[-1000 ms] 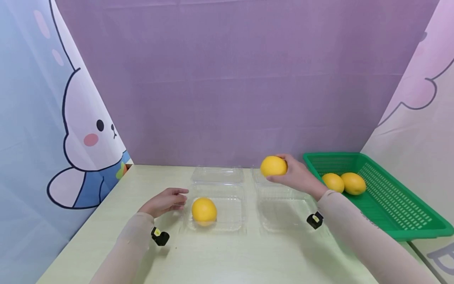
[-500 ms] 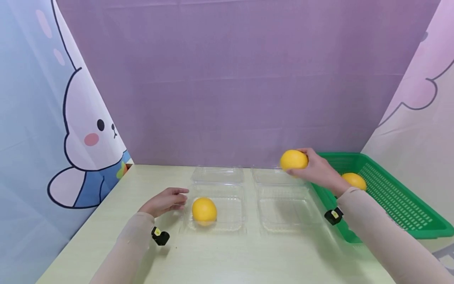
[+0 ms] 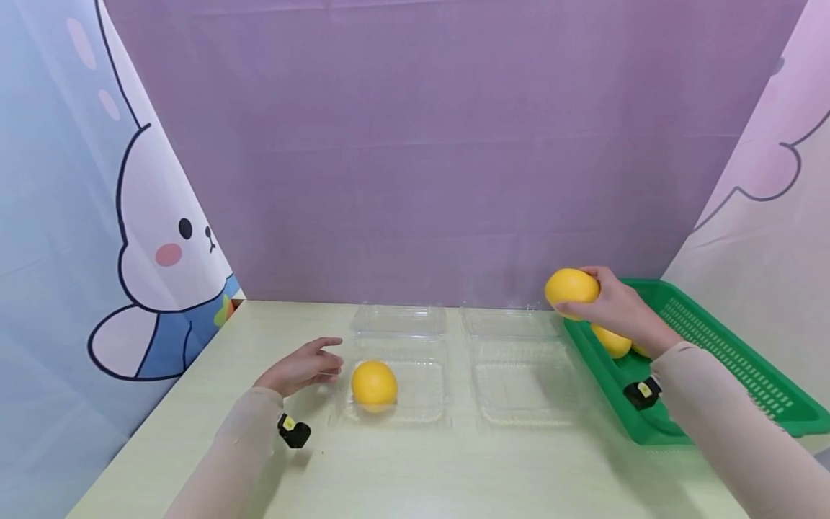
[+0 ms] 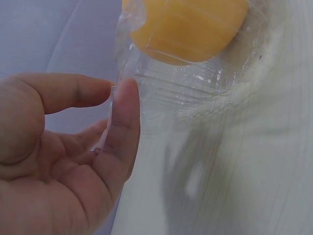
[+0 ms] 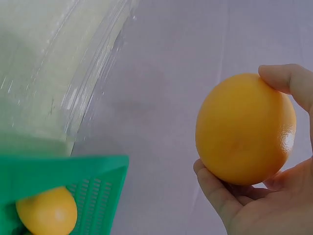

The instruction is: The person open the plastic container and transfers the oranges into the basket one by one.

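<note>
Held up over the near-left rim of the green basket is a smooth yellow orange. My right hand grips it between thumb and fingers, as the right wrist view also shows. A second orange sits in the left part of the left clear plastic clamshell box. My left hand stays beside that box's left edge, its fingers loosely bent. In the left wrist view the fingertips are close to the clear rim; whether they touch it I cannot tell.
A second clear clamshell box stands with its lid raised, between the left box and the basket. More oranges lie in the basket, partly hidden by my right arm. A purple cloth hangs behind the table.
My right hand has carried its orange to the right, from above the right box to over the basket's edge. The left hand and the orange in the left box have hardly moved.
</note>
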Tool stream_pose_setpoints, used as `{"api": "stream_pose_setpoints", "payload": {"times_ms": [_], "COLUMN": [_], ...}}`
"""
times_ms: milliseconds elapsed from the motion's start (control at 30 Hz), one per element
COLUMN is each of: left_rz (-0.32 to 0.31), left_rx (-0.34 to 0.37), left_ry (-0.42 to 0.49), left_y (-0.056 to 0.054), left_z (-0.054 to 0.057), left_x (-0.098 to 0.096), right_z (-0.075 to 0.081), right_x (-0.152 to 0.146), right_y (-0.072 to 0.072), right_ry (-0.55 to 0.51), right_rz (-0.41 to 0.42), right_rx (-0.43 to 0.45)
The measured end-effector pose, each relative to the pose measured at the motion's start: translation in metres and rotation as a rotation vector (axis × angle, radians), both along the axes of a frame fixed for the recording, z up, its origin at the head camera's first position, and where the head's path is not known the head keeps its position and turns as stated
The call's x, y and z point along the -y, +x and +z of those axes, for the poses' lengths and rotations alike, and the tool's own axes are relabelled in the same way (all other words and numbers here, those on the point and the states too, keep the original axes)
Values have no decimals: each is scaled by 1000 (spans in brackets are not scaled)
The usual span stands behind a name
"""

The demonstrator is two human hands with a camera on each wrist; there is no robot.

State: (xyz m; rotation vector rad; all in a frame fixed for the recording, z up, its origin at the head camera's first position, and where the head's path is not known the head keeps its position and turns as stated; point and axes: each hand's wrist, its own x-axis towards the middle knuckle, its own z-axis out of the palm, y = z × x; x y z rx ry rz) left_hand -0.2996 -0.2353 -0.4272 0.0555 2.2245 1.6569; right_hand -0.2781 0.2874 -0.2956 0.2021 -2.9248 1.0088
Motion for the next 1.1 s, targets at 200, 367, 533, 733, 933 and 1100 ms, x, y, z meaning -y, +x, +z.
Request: {"api": "stream_pose_setpoints", "payload": {"times_ms": [200,367,533,733,933,1100], "left_rz": [-18,-21,-29,-30,-26,-24], "left_rx": [-13,-12,-13,-13,-11,-11], "left_ry": [1,-7,3,10,0,7], "left_y": [-1,-2,-3,-3,-3,-3], "left_z": [0,-1,-2,-2,-3,-3], "left_x": [0,0,1,1,1,1], "right_z": [2,1,-3,-8,-11,-14], "right_x": [-18,-33,-51,-67,-79,-89], "right_y": [-1,-1,-4,-8,-9,-10], "right_ry": [44,81,106,114,134,151], "right_rz": [-12,-14,-15,-4,1,14], "right_rx": [8,43,82,102,116,130]}}
